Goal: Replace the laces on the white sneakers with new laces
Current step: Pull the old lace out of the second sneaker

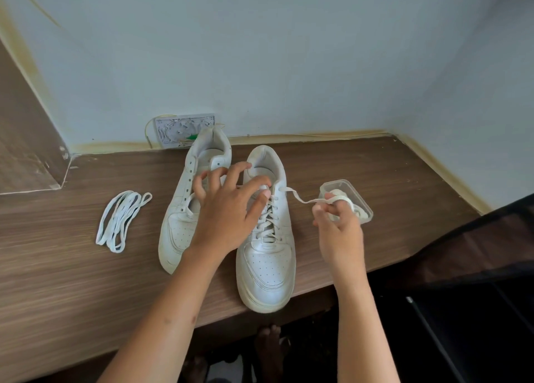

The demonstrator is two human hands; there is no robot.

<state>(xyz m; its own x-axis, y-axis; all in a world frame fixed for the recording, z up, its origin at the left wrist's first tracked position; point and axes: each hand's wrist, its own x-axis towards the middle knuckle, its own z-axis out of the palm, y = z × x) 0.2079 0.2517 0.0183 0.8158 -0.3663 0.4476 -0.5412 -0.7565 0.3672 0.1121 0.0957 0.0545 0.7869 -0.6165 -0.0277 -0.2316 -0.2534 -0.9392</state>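
At frame centre our left hand (228,209), fingers spread, presses the laced sneaker (267,238), while our right hand (338,223) pinches its lace (300,199), pulled toward centre right.

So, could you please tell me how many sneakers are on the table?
2. The left sneaker lies unlaced beside the laced right sneaker, whose toe reaches the table edge. None seem hidden.

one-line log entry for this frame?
phase: unlacing right-side sneaker | left hand: on its tongue | right hand: pulling lace end | left-side sneaker: laceless | lace bundle: untouched
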